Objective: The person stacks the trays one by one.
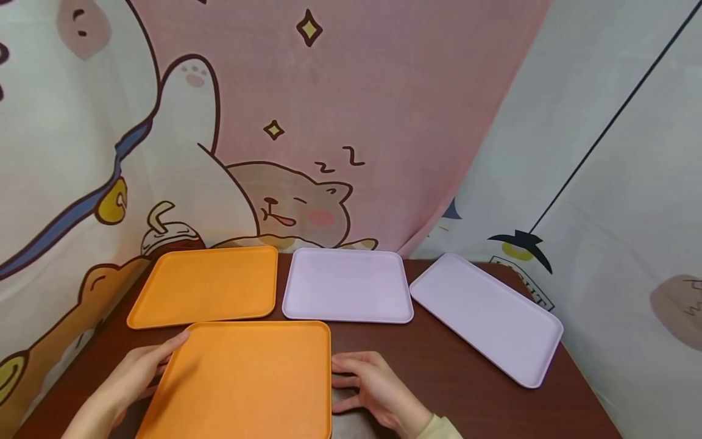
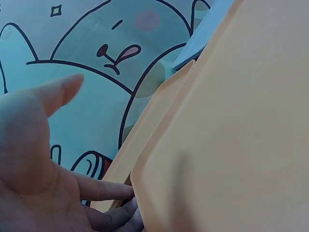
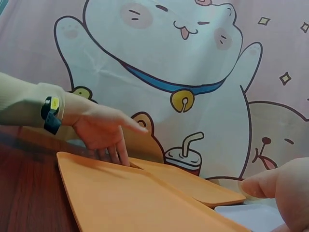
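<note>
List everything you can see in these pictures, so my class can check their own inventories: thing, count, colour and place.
Cartoon-printed backdrop: 1, mainly pink and white, far side
Table: 1, dark brown, in front of the backdrop
Front tray: 1, orange, foreground
Back left tray: 1, orange, far left of the table
Back middle tray: 1, pale lavender, far middle
Right tray: 1, pale lavender, set at an angle
Wristband: 1, black and yellow, left wrist
Sleeves: 2, pale, one per arm
Left hand: 1, bare, at the front tray's left edge
Right hand: 1, bare, at its right edge
</note>
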A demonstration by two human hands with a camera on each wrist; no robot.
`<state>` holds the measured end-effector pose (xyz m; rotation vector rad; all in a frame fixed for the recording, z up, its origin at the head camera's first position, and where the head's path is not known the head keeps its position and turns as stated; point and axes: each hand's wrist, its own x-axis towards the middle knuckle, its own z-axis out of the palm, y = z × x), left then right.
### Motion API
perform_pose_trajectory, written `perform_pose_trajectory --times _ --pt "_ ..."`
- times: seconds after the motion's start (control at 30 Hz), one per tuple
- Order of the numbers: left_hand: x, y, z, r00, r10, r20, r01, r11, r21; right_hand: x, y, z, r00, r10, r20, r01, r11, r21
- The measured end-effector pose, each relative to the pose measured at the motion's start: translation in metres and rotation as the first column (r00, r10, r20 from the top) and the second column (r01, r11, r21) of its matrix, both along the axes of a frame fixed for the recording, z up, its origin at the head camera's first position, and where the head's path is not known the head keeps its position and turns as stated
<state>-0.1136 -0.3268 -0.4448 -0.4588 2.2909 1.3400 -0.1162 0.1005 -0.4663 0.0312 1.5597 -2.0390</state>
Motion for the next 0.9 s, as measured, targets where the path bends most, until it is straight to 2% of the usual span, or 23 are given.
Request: perform_pose_trajectory --times 0.1,0.27,0.43,0.53,0.9 --pt "0.001 0.000 0.000 1.000 -0.012 -0.020 0.012 1.000 -0.010 0.001 0.001 0.001 1.000 -0.004 0.001 0.004 1.000 -0.002" --pt "0.002 0.001 0.000 0.994 -0.048 -0.098 0.046 0.999 -0.022 0.001 0.005 0.004 0.999 0.017 -0.030 -0.017 1.000 0.007" --pt "0.004 0.007 0.007 0.977 -0.080 -0.200 0.067 0.995 -0.069 0.002 0.011 0.007 0.997 0.052 -0.064 -0.050 0.998 0.039" --pt "0.005 0.012 0.012 0.965 -0.098 -0.243 0.077 0.992 -0.096 0.004 0.015 0.007 0.995 0.043 -0.085 -0.039 0.998 0.054" --pt "0.010 0.029 0.027 0.953 -0.099 -0.287 0.079 0.994 -0.081 0.003 0.035 0.015 0.987 -0.017 -0.158 0.030 0.996 0.081"
